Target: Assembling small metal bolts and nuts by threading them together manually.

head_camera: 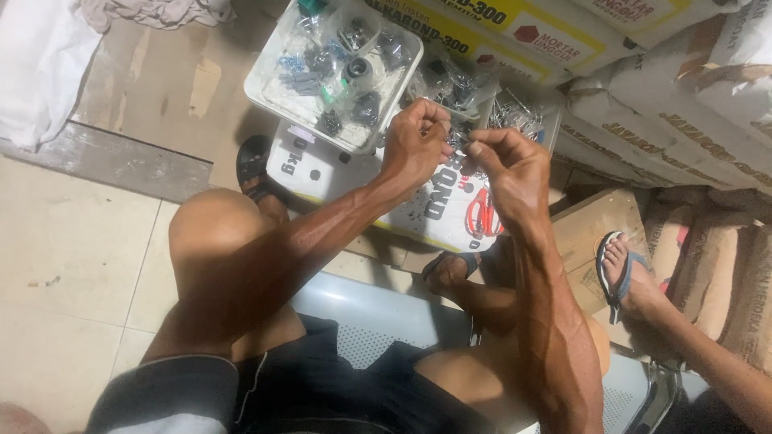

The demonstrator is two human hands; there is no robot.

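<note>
Left hand (414,145) and right hand (515,165), frame centre, pinching small clear bag of screws (457,143); clear tray of hardware (334,72) above.

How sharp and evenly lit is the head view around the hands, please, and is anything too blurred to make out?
Head view: soft, even light with no hard shadows; the left hand and right hand are slightly blurred, so the small item pinched between them is unclear; the clear tray and its bagged hardware show mild glare.
</note>
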